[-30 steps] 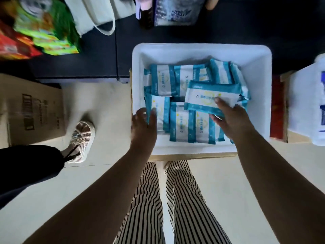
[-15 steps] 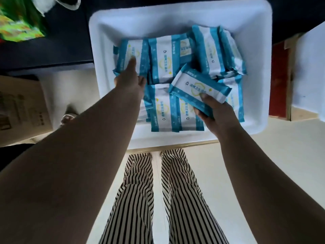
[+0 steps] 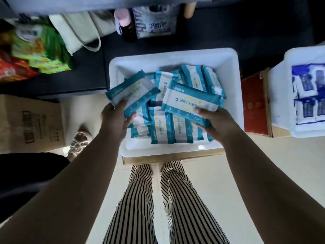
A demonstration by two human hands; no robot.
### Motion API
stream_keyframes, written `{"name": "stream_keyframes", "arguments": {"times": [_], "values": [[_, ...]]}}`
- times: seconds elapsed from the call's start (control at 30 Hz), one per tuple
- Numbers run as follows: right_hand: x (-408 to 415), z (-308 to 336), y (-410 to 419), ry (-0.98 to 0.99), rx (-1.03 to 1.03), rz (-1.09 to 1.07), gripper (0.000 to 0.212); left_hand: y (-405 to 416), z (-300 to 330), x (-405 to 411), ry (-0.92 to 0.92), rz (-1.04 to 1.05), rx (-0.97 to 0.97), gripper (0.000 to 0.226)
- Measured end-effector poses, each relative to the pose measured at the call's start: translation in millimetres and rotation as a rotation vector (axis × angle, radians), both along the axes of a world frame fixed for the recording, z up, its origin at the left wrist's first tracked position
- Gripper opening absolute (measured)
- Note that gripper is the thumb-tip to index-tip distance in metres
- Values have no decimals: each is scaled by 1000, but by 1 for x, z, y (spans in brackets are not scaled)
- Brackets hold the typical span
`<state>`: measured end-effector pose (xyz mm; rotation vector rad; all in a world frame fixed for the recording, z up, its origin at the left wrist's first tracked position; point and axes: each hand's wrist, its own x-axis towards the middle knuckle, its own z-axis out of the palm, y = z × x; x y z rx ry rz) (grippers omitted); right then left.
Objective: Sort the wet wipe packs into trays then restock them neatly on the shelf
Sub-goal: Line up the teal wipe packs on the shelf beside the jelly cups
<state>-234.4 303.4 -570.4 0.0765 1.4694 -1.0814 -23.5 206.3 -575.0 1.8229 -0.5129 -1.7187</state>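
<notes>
Teal-and-white wet wipe packs (image 3: 162, 128) fill the white rectangular foam tray (image 3: 173, 56). Left hand (image 3: 116, 118) grasps one raised pack (image 3: 131, 92); right hand (image 3: 217, 122) grasps another (image 3: 189, 100).

Soft daylight fills the room, brightest on the pale glossy floor (image 3: 228, 173) and inside the white foam tray (image 3: 228, 67), where a small glare spot sits on the near rim. The dark shelf surface (image 3: 246, 32) behind stays dim, almost black. Both bare forearms read shadowed against the floor. The green and red snack bags (image 3: 44, 53) at the upper left smear with motion blur, and the brown cardboard box (image 3: 29, 120) looks soft. Wide-angle distortion bends the tray's edges and stretches the arms toward the lower corners.
</notes>
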Motion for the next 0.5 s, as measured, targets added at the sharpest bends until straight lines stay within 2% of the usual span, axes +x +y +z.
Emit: {"name": "stream_keyframes", "arguments": {"times": [0.17, 0.37, 0.5], "values": [[5, 81, -22, -4, -166, 142, 24, 9, 89, 34, -10, -67, -155, 6], [42, 186, -33, 57, -304, 262, 18, 10, 200, 77, 61, -204, -329, 15], [74, 242, -35, 132, -379, 253, 16, -2, 258, 115, 102, -324, -430, 13]]}}
